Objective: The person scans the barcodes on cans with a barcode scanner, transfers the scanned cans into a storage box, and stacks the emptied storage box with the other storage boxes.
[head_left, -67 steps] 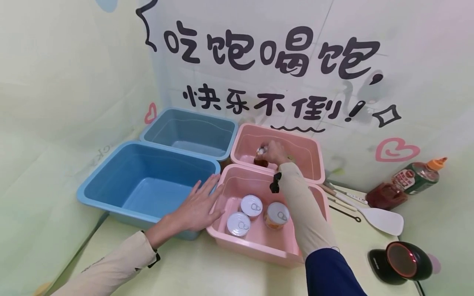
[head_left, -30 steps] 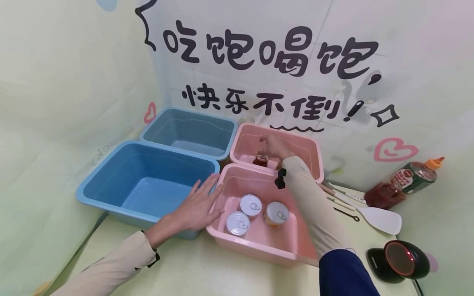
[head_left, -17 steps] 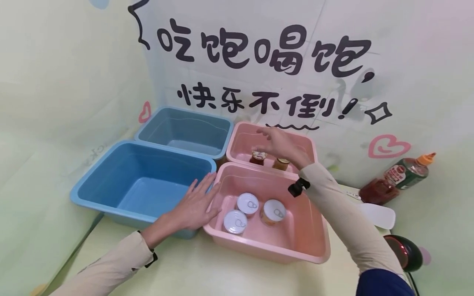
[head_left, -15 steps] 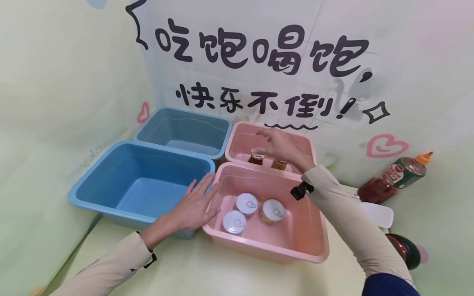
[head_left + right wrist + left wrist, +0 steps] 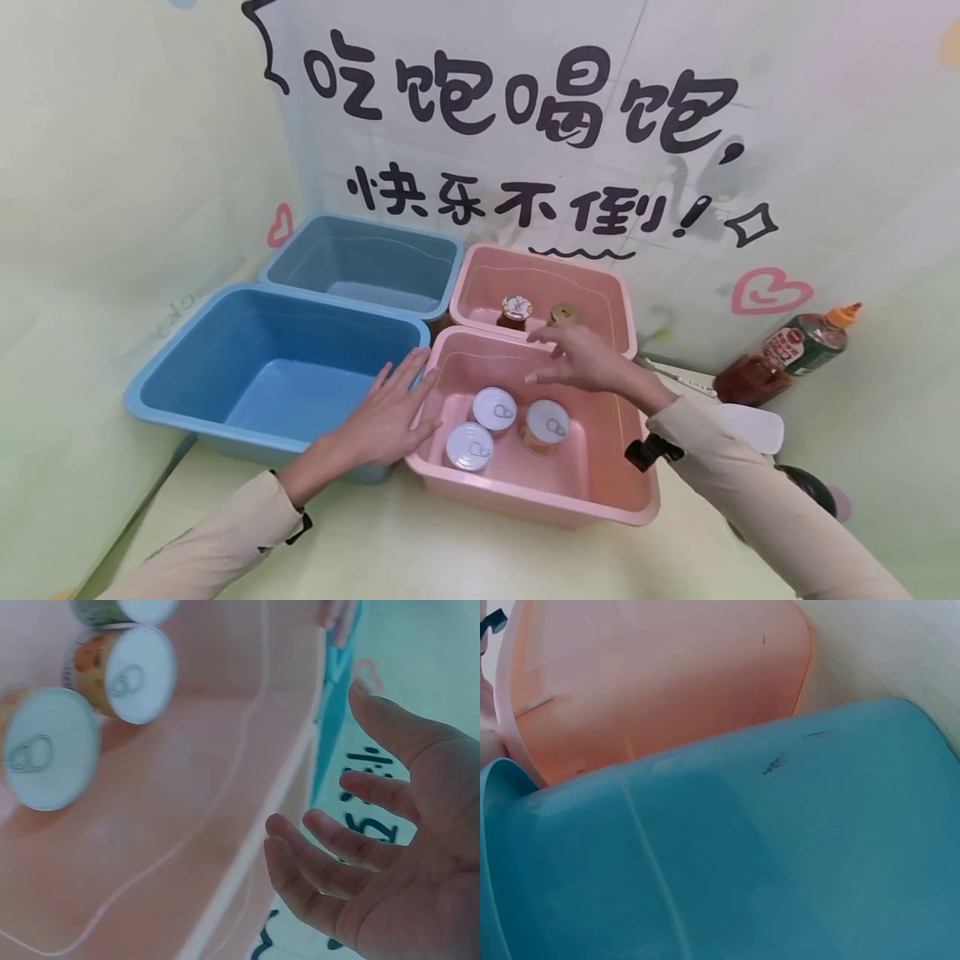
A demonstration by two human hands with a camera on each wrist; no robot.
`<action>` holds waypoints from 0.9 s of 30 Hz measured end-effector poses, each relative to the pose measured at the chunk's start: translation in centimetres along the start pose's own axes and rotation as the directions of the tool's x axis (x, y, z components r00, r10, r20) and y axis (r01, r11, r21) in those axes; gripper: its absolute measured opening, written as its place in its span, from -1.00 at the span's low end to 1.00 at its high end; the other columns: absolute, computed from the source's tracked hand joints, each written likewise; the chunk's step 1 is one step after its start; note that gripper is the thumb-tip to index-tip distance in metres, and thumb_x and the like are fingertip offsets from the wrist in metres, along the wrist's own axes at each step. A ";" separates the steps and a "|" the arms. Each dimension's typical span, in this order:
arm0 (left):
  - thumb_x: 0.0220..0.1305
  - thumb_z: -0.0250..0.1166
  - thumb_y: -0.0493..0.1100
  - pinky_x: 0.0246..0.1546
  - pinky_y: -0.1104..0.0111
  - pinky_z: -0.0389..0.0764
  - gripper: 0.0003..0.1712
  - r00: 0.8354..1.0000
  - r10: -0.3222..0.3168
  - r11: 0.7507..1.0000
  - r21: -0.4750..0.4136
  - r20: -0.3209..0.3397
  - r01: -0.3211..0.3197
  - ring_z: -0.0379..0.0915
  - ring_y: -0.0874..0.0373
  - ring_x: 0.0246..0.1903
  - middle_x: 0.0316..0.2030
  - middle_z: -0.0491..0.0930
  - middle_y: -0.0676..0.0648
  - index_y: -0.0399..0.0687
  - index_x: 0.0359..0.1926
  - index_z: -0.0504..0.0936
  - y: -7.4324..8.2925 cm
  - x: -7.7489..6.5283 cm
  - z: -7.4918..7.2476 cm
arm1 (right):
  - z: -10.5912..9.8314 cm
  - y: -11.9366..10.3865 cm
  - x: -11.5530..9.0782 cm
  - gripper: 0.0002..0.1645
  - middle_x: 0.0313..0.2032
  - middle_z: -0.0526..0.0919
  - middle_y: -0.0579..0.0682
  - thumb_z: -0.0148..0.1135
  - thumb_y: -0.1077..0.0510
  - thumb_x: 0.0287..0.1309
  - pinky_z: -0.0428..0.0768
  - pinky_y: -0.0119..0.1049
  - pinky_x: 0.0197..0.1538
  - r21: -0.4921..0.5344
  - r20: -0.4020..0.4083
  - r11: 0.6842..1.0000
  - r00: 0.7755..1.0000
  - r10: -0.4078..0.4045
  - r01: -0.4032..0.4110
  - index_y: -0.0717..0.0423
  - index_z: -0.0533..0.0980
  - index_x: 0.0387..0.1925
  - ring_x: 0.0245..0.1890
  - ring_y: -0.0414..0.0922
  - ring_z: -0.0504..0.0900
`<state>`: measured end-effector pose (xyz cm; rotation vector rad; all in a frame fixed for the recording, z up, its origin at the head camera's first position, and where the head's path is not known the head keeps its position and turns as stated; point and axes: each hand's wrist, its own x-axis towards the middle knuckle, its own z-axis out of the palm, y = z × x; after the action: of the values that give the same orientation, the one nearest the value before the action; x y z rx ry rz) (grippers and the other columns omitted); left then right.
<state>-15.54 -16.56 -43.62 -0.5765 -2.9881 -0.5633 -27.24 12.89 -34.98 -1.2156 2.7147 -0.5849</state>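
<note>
My right hand (image 5: 585, 360) hovers over the far rim of the front pink bin (image 5: 528, 493), fingers loosely bent with nothing between them; the right wrist view shows the same bare palm (image 5: 442, 862). Below it in that bin stand three pull-tab cans: one can (image 5: 495, 408) at the back, another can (image 5: 469, 447) nearer me, a third can (image 5: 547, 425) to the right. Inside the back pink bin (image 5: 551, 271) are a dark jar with a patterned lid (image 5: 516, 307) and a gold-lidded jar (image 5: 564, 314). My left hand (image 5: 386, 421) rests with straight fingers where the front bins' rims meet.
A large blue bin (image 5: 288, 404) stands at the front left, with a smaller blue-grey bin (image 5: 360, 258) behind it. On the right lie a white spatula (image 5: 753, 427) and a sauce bottle (image 5: 787, 350). A black device (image 5: 813, 492) is partly hidden by my right arm.
My right hand lets go of the dark jar in the back pink bin, lifts, and moves toward me over the front pink bin. My left hand keeps its place.
</note>
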 end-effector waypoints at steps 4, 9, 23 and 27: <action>0.35 0.20 0.12 0.48 -0.24 -0.06 -0.15 1.000 -0.003 1.000 0.001 0.000 0.003 -0.26 -0.19 0.58 0.59 -0.10 -0.24 -0.22 0.50 0.21 -0.1 0.0 -0.1 | 1.6 0.4 -0.5 -0.32 -0.03 0.68 0.24 0.53 -0.02 0.02 0.66 -0.09 -0.11 0.003 0.127 1.000 0.992 0.011 -0.012 0.30 0.56 0.09 -0.22 0.07 0.71; 0.36 0.18 0.12 0.49 -0.23 -0.08 -0.16 1.000 -0.006 1.000 -0.001 0.012 0.006 -0.27 -0.19 0.59 0.59 -0.11 -0.24 -0.21 0.50 0.20 -0.2 -0.1 0.0 | 3.9 1.6 -1.0 -0.39 -0.01 0.70 0.17 0.53 0.04 0.03 0.67 -0.19 -0.14 0.011 0.238 0.999 0.971 0.036 -0.040 0.27 0.58 0.07 -0.21 -0.03 0.68; 0.37 0.19 0.14 0.48 -0.22 -0.03 -0.15 1.000 -0.009 1.000 0.002 0.011 0.009 -0.27 -0.18 0.59 0.59 -0.12 -0.23 -0.19 0.51 0.21 -0.1 0.0 -0.2 | 7.1 3.3 -0.8 -0.67 -0.31 0.68 -0.07 0.54 0.11 -0.03 0.63 -0.25 -0.22 -0.126 0.396 0.977 0.894 0.209 -0.172 0.06 0.64 -0.19 -0.32 -0.16 0.58; 0.37 0.19 0.14 0.49 -0.22 -0.04 -0.16 1.000 -0.014 1.000 -0.004 0.016 0.014 -0.28 -0.17 0.59 0.59 -0.13 -0.22 -0.18 0.51 0.21 -0.1 0.0 -0.2 | 7.5 3.2 -0.5 -0.54 -0.19 0.70 -0.02 0.58 0.08 -0.07 0.69 -0.15 -0.10 -0.182 0.400 0.960 0.876 0.270 -0.213 0.05 0.65 -0.08 -0.23 -0.11 0.63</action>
<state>-15.59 -16.72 -43.47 -0.5636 -3.0093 -0.5690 -27.20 12.97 -43.20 -0.8745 2.4996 -0.0927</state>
